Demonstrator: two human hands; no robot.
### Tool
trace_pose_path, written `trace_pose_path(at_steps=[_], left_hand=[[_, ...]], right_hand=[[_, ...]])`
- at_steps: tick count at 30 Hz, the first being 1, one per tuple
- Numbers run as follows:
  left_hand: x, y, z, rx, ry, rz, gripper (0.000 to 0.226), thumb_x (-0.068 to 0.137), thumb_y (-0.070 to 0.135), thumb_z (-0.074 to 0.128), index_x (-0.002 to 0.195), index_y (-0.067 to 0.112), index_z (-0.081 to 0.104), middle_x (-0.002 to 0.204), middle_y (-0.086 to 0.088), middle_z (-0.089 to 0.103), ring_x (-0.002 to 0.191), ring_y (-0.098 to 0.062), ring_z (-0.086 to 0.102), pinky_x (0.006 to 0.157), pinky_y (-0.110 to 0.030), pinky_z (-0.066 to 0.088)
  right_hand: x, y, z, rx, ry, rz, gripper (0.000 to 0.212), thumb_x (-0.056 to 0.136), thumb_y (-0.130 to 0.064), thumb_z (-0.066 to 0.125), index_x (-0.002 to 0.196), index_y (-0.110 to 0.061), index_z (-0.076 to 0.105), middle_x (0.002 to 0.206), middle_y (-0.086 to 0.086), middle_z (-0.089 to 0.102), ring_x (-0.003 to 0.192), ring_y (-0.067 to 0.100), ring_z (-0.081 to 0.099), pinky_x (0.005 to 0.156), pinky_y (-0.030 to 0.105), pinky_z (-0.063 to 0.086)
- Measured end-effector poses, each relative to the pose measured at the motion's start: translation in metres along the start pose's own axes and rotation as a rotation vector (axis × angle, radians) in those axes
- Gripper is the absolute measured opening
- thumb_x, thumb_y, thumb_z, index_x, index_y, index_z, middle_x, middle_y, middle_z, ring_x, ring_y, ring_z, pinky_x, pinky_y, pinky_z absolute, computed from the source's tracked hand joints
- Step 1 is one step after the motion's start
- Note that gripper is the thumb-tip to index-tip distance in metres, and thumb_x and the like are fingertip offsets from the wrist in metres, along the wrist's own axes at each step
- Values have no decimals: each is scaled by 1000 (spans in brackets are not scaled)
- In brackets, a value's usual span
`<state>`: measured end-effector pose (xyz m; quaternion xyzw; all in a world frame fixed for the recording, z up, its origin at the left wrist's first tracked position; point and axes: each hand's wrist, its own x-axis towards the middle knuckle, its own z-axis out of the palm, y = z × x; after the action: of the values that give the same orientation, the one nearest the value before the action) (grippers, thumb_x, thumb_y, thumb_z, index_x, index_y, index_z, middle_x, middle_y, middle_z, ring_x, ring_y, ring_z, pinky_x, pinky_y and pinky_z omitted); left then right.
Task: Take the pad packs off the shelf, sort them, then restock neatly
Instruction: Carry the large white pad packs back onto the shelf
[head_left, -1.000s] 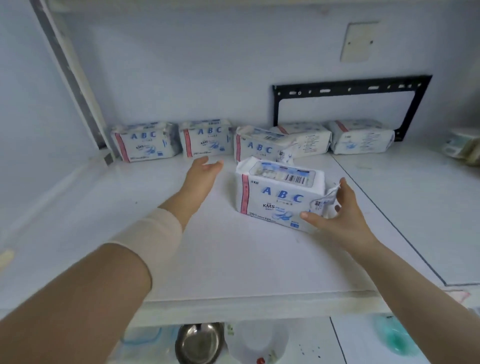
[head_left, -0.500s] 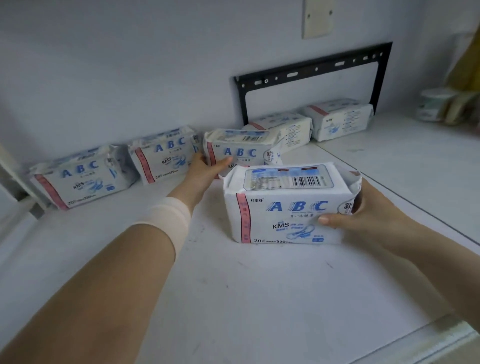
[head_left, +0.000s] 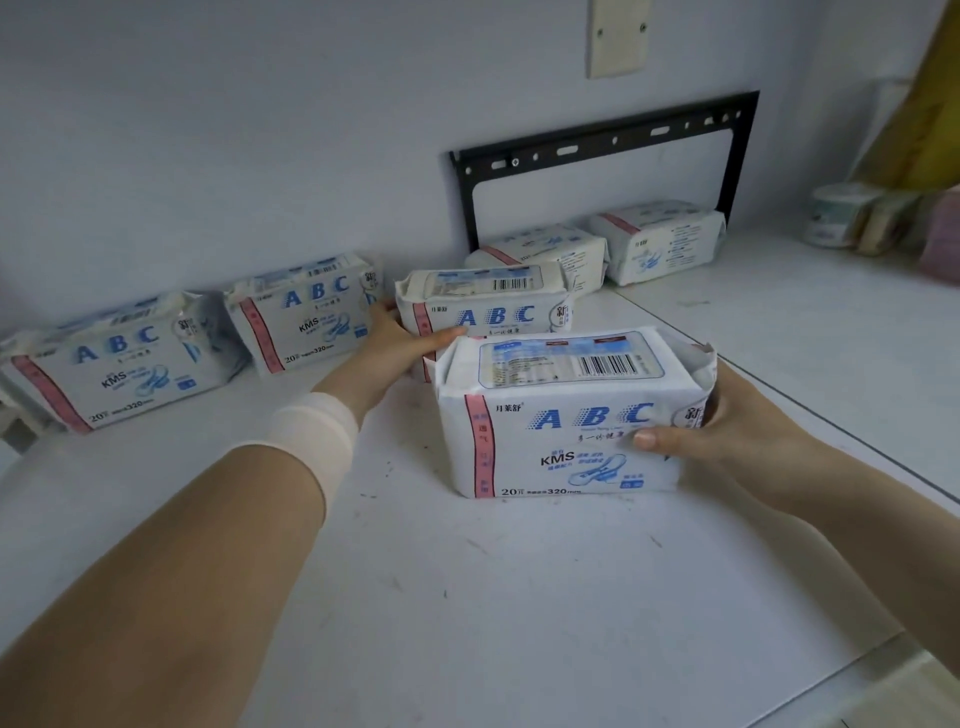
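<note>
Several white pad packs with blue ABC lettering stand on the white shelf (head_left: 467, 597). My right hand (head_left: 727, 431) grips the right end of the nearest pack (head_left: 561, 421), which stands upright in the middle. My left hand (head_left: 400, 343) wraps around the left end of the middle pack (head_left: 488, 306) behind it, thumb across its front. Two more packs stand against the wall at the left, the far-left pack (head_left: 119, 358) and the second pack (head_left: 306, 312). Another two lie at the back right, the back pack (head_left: 550, 254) and the rightmost pack (head_left: 660, 239).
A black metal bracket (head_left: 602, 140) is fixed to the wall behind the right-hand packs. Small containers (head_left: 841, 213) stand at the far right of the shelf. A seam (head_left: 810, 415) runs diagonally across the shelf surface on the right. The shelf's front edge (head_left: 857, 670) is at the lower right.
My left hand has reached forward and closed on the middle pack's left end. My right hand keeps its hold on the nearest pack. The view has moved closer to the shelf.
</note>
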<state>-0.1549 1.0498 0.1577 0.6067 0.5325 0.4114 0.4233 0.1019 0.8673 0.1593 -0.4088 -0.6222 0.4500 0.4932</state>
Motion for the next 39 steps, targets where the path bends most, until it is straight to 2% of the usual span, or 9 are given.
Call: trace_pose_path(at_steps=[3,8,13,16,20,24,27,35,39], left_hand=[[-6,1,3,37,51,44,94,68,22,81,139,15,21,120,6,48,104,-9,50,90,-24,40],[-25,11,0,28,3,67,66,68,21,80,127,13,52,115,5,62,86,3,60,74,-14,52],[-62,32,7,-79,98,-12,31,91,8,53,121,0,53,113,-10,60,103,-24,59,80,-26,46],[-90,41,0,-71,109,-8,49,75,14,74,119,5,53,113,-5,64,92,-15,63,70,-22,49],[-151,63,-9,-76,163,10,49,74,16,75,117,12,51,96,8,63,79,0,61,59,-13,49],[-218,81,-16,-82,203,30,44,75,16,75,114,15,55,96,8,66,85,-5,66,74,-23,55],[-266,86,-24,-79,230,55,31,77,12,72,102,24,57,91,13,66,77,3,66,66,-17,54],[-372,79,-46,-89,290,-3,58,72,20,78,122,13,49,113,1,65,100,-12,65,85,-31,53],[-422,68,-53,-83,289,-41,58,72,22,77,122,13,49,110,3,64,97,-9,64,82,-26,53]], right_hand=[[0,-1,4,62,17,13,61,66,2,68,122,-16,52,112,3,69,102,19,66,77,27,55],[-5,-9,10,110,65,39,61,65,1,69,121,-16,52,109,1,70,100,17,67,74,24,54],[-22,-22,14,133,100,72,70,63,-1,75,127,-12,48,108,3,70,100,17,66,75,25,54],[-44,-37,16,146,81,68,56,65,3,69,116,-16,52,91,-10,73,86,5,68,67,16,52],[-83,-61,17,87,-5,75,52,65,3,76,104,-24,54,81,-19,71,76,-4,67,62,8,49],[-124,-81,20,51,-88,82,53,70,11,71,103,-26,52,74,-25,69,66,-9,63,57,4,45],[-155,-92,26,44,-147,86,52,59,-2,71,101,-26,52,75,-24,69,63,-10,62,56,5,45],[-228,-104,68,93,-289,131,55,58,-1,65,106,-26,51,80,-21,70,49,-6,59,52,7,45],[-272,-104,96,90,-304,151,56,58,-2,67,106,-26,51,80,-19,71,56,-7,61,57,8,46]])
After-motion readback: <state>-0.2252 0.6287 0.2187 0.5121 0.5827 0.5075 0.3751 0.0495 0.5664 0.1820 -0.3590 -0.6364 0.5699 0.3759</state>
